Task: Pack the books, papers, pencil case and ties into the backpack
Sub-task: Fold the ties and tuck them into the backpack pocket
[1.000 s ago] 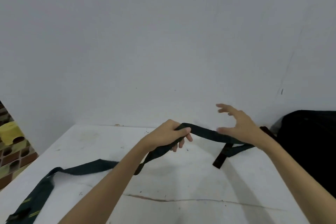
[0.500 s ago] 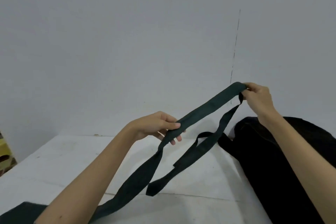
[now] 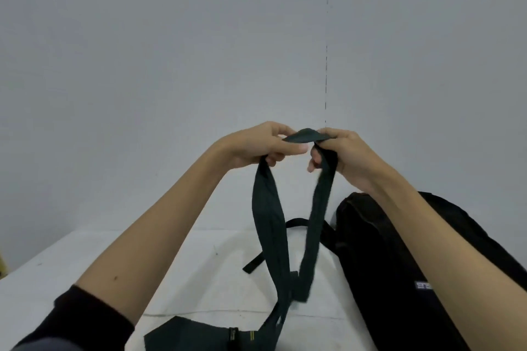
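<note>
while both hands pinch tie (image 3: 268, 208) fold, left hand (image 3: 256, 145), right hand (image 3: 339, 151): keep halving, align hanging tails, then feed into backpack (image 3: 385, 251).

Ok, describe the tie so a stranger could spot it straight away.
Start at the white table, where a black backpack lies on the right. Above the table, both hands hold up a long dark green tie folded into hanging strands; unlike the backpack's black strap, it has thin yellow stripes.
</note>
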`<state>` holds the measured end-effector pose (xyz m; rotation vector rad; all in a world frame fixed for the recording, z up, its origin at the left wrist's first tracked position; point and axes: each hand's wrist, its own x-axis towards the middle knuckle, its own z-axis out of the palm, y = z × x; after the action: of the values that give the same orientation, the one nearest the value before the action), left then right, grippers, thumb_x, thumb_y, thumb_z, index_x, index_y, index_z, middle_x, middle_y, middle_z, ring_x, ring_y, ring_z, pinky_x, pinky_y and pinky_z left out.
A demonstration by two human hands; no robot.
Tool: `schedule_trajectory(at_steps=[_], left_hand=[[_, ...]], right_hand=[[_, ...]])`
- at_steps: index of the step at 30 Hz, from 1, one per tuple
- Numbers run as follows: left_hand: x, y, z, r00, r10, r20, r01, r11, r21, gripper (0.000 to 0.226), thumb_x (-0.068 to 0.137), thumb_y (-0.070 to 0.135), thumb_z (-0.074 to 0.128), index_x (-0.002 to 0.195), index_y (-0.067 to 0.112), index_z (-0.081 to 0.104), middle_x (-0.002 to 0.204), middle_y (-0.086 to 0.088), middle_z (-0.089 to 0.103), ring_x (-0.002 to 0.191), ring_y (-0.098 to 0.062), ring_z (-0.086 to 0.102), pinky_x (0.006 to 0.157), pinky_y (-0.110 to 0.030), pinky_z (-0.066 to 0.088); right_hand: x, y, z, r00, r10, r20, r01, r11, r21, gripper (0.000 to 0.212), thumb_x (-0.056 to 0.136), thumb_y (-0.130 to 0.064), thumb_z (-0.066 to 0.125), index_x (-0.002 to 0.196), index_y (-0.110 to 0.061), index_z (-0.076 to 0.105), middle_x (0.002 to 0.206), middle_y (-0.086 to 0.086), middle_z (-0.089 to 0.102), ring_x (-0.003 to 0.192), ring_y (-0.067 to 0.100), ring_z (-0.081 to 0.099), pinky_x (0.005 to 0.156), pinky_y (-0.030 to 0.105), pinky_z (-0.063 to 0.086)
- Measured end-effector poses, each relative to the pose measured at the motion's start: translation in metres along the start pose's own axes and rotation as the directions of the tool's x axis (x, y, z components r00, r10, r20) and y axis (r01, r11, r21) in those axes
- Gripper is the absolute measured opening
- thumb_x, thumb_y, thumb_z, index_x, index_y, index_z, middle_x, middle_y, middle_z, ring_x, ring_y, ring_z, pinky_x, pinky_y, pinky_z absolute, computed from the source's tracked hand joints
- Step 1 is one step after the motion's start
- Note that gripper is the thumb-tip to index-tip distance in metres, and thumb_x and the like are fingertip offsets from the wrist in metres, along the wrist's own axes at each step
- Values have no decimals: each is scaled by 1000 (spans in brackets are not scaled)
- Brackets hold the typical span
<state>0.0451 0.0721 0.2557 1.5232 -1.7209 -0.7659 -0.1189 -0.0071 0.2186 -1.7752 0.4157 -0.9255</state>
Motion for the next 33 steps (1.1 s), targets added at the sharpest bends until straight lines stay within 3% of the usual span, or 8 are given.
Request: schedule_trajectory(at_steps=[5,10,15,18,22,25,30,33], left_hand=[[7,-20,-1,996,-82,-26,82,997,4,21,92,33,58,102,16,53,71,2,53,52,-9,40,52,-18,35],[6,-31,-4,991,-93,92,86,993,78,27,95,29,54,111,10,65,73,3,43,65,-10,43,68,-20,40],[17,-22,-15,976,-68,-206,-11,933,-360,14,91,15,60,104,13,62,67,6,45,58,-7,43,59,-21,40],[17,1,-23,986,-18,-164,-60,887,-458,27,90,17,61,116,17,57,79,6,59,64,-7,51,62,-21,45],[20,24,-31,984,113,-141,-161,903,-399,25,94,9,52,114,21,63,97,6,67,83,-9,62,73,-20,53],[31,40,-44,922,219,-319,-305,918,-252,34,92,-3,51,117,17,63,109,-1,66,92,-14,63,75,-22,55],[39,84,-78,713,399,-577,-464,885,39,37,84,-8,57,111,15,68,111,0,66,101,-11,63,75,-22,57],[42,89,-86,680,427,-596,-474,876,87,38,82,-8,59,110,16,69,110,1,67,106,-11,62,78,-25,57]], right_hand=[[-2,-11,-39,979,154,131,-137,982,-132,13,90,-14,59,79,-6,59,44,1,42,37,12,37,56,30,35],[7,-19,-48,997,45,67,-16,922,-386,10,89,-11,63,82,-5,67,57,7,59,50,18,53,55,17,47],[20,-15,-28,999,9,34,11,832,-555,9,79,-5,71,77,-7,63,57,2,64,60,16,57,64,25,42],[34,-4,-11,973,-173,-153,35,766,-642,14,80,-7,66,72,-14,56,62,5,64,56,20,60,58,25,45],[51,-10,3,897,-220,-383,94,942,-322,9,89,-10,58,86,-8,50,69,15,68,41,20,62,43,26,49],[63,-32,8,929,-219,-298,128,947,-295,15,92,-21,58,84,-9,54,76,15,69,45,20,63,46,26,50],[77,-78,8,968,-159,-194,136,982,-128,48,92,-57,41,96,-16,65,84,5,71,67,16,67,60,25,53],[82,-85,11,967,-177,-185,152,978,-141,43,87,-51,57,107,-14,62,89,8,71,65,14,68,63,29,57]])
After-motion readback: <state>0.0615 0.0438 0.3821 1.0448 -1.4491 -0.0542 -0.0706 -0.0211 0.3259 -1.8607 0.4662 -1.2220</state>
